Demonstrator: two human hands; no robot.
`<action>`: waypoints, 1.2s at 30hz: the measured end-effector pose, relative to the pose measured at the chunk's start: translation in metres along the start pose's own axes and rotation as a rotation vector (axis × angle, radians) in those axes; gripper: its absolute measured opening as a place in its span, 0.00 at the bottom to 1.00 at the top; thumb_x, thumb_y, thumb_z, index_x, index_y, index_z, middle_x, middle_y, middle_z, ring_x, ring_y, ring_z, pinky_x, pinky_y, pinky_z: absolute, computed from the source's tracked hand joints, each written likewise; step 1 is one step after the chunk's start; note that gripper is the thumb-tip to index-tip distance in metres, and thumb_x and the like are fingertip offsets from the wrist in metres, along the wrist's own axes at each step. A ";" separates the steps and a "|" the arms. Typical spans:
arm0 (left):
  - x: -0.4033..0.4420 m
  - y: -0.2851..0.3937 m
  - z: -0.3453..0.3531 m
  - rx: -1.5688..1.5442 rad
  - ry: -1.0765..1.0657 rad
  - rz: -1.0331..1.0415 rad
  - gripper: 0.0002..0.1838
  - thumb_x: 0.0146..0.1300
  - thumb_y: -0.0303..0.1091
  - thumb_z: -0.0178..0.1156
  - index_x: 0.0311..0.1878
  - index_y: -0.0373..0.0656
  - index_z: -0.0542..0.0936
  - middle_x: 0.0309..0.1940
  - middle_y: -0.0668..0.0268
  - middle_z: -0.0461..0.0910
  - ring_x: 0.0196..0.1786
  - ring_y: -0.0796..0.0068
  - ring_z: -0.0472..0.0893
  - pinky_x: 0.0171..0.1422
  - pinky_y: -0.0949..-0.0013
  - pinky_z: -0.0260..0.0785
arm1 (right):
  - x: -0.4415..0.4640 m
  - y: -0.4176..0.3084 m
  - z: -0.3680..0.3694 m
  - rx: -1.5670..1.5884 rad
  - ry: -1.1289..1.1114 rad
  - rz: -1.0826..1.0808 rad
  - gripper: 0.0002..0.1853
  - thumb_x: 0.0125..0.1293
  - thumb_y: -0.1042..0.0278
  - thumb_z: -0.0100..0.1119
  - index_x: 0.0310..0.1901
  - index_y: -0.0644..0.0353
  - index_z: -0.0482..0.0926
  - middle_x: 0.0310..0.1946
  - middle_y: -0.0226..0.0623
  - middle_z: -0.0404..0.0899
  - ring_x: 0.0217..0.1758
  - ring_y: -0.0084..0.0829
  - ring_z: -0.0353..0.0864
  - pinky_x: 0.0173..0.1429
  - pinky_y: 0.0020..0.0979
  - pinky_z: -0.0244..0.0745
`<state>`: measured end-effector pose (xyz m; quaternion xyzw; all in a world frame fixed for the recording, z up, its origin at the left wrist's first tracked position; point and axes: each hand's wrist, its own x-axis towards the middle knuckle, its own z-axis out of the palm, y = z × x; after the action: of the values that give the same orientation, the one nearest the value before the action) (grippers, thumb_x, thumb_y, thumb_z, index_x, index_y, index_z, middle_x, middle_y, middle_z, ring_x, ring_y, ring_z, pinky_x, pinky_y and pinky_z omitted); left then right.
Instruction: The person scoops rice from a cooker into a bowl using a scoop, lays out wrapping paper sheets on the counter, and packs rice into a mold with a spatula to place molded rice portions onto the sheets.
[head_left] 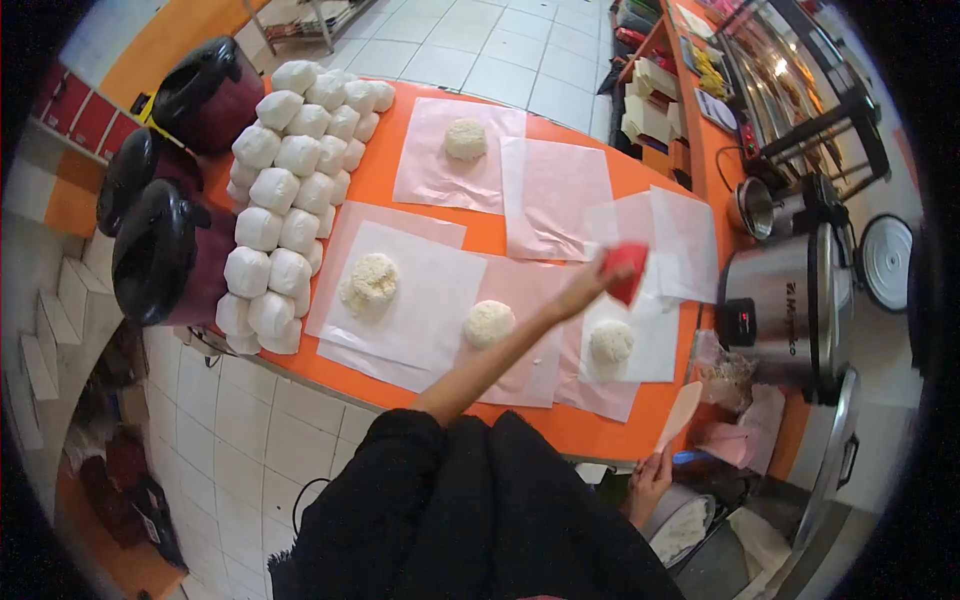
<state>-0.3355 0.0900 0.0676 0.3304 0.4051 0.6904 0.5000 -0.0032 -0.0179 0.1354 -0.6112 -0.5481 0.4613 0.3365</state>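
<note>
My left hand [612,275] reaches across the orange table and grips a small red bowl [627,270], blurred by motion, above white paper sheets. Low on the right, my right hand [652,482] is closed round the handle of a pale rice paddle [682,412], its blade pointing up. Below that hand is a container of white rice [682,530]. A rice mound [611,342] lies on paper just under the red bowl. Another rice mound [488,323] sits below my left forearm, a looser rice mound [374,278] farther left, and one more rice mound [466,139] at the far side.
Stacked white wrapped bundles [275,190] line the table's left end, beside dark lidded pots [175,255]. Pink and white paper sheets [558,195] overlap across the orange table [400,150]. A large steel cooker [785,310] stands at the right, near a glass display case [785,80].
</note>
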 end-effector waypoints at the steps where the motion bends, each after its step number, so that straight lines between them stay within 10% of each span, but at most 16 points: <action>1: -0.023 -0.003 0.028 -0.073 -0.078 -0.095 0.37 0.57 0.59 0.58 0.59 0.39 0.62 0.48 0.61 0.70 0.51 0.73 0.71 0.56 0.69 0.64 | -0.002 0.004 -0.011 0.061 0.024 -0.026 0.21 0.71 0.64 0.44 0.63 0.63 0.64 0.20 0.22 0.62 0.20 0.13 0.56 0.22 0.17 0.52; 7: -0.091 -0.007 0.122 0.014 -0.576 -0.322 0.44 0.44 0.47 0.73 0.59 0.41 0.60 0.53 0.57 0.67 0.56 0.68 0.70 0.59 0.64 0.66 | -0.040 0.009 -0.117 -0.015 0.066 -0.079 0.22 0.71 0.61 0.43 0.63 0.62 0.64 0.27 0.26 0.69 0.20 0.11 0.58 0.21 0.16 0.54; 14: -0.111 -0.041 0.187 0.227 -0.835 -0.311 0.45 0.38 0.41 0.77 0.57 0.41 0.61 0.53 0.56 0.68 0.57 0.63 0.71 0.58 0.60 0.70 | -0.136 0.029 -0.254 -0.326 0.648 0.136 0.20 0.69 0.63 0.48 0.57 0.66 0.70 0.29 0.32 0.75 0.27 0.19 0.70 0.34 0.24 0.68; 25: -0.158 -0.078 0.381 0.704 -1.056 0.040 0.44 0.36 0.41 0.76 0.58 0.38 0.66 0.52 0.53 0.71 0.54 0.56 0.72 0.52 0.61 0.70 | -0.129 0.127 -0.340 -0.432 0.553 0.164 0.15 0.65 0.64 0.51 0.46 0.67 0.77 0.34 0.49 0.80 0.38 0.31 0.81 0.43 0.32 0.73; 29: -0.175 -0.108 0.404 0.861 -1.032 0.352 0.44 0.36 0.33 0.73 0.60 0.36 0.64 0.54 0.49 0.69 0.56 0.47 0.68 0.62 0.56 0.61 | -0.082 0.167 -0.344 -0.403 0.512 0.207 0.13 0.65 0.64 0.52 0.39 0.67 0.78 0.23 0.43 0.75 0.28 0.27 0.77 0.35 0.32 0.71; 36: -0.187 -0.131 0.417 0.902 -1.031 0.279 0.46 0.36 0.27 0.71 0.63 0.35 0.62 0.58 0.47 0.66 0.59 0.46 0.66 0.64 0.57 0.60 | -0.061 0.124 -0.369 -0.002 0.096 0.375 0.15 0.67 0.61 0.49 0.27 0.63 0.73 0.14 0.24 0.63 0.14 0.15 0.59 0.16 0.24 0.54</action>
<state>0.1319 0.0285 0.1309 0.8402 0.3171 0.2677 0.3491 0.3873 -0.0646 0.1616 -0.7244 -0.4082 0.4856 0.2697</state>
